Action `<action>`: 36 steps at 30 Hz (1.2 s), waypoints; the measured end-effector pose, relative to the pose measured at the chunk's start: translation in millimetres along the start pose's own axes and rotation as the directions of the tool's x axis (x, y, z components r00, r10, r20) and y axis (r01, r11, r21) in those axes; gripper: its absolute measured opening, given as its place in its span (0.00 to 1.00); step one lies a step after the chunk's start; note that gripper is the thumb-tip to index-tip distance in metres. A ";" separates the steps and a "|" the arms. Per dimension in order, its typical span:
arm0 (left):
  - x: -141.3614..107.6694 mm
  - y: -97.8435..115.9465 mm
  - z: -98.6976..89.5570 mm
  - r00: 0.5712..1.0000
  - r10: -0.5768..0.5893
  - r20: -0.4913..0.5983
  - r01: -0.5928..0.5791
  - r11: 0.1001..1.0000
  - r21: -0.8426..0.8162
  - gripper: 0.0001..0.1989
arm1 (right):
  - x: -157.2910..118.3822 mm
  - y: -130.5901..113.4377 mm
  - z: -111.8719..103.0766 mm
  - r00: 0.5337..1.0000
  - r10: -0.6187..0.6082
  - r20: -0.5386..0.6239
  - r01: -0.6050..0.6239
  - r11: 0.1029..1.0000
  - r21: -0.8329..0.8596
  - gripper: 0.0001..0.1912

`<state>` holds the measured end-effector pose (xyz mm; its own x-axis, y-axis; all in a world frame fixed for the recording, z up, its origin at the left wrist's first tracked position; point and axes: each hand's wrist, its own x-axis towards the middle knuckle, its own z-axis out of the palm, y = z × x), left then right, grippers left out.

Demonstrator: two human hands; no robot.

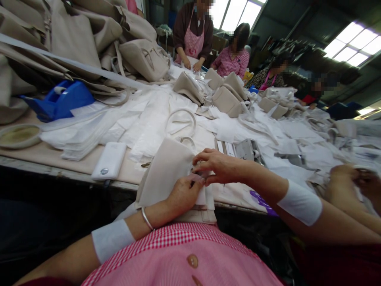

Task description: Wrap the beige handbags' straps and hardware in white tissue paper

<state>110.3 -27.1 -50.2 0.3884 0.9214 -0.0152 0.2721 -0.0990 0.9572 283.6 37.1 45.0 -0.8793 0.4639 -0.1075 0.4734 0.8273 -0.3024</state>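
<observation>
Pale handbag [166,171] at near edge of table [79,166], its base against the person's apron [175,258]. Narrower end points away across the tabletop; broad base toward the body. Axis from base to narrow end runs outward, leaning slightly right; foreshortening hides whether this is the longer dimension. Left hand [183,194] on bag's right side, thumb and forefinger pinched on a small pinkish strip [195,177]. Right hand [220,163] comes in from the right, fingers curled at the same spot; cannot tell whether they grip. Beige strap loop [195,123] just beyond; white rectangular device [110,159] to the left.
</observation>
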 end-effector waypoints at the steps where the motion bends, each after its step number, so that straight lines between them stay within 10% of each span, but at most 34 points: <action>1: -0.1 -0.6 -0.1 1.000 0.003 0.006 -0.003 1.000 -0.002 0.17 | -1.4 0.3 2.7 1.000 -0.003 -0.013 0.003 1.000 0.001 0.19; 18: -1.9 -6.8 2.4 0.998 0.028 0.055 -0.031 0.998 0.049 0.17 | 21.5 -5.4 9.8 1.000 -0.009 -0.023 0.011 0.997 0.075 0.10; 28: 1.8 2.8 -4.0 0.973 -0.220 0.075 0.225 0.972 -0.067 0.15 | 30.6 -5.4 19.0 0.994 -0.071 -0.080 0.085 0.979 0.186 0.19; 36: 2.1 -11.2 3.0 0.993 -0.099 0.060 0.103 0.993 -0.061 0.15 | 23.1 -8.0 -6.7 0.987 -0.065 0.144 0.010 0.935 0.355 0.12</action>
<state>110.7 -25.2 -61.8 0.4113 0.9026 -0.1272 0.2560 0.0195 0.9665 259.8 43.3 51.3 -0.9064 0.3589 -0.2227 0.4158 0.6655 -0.6198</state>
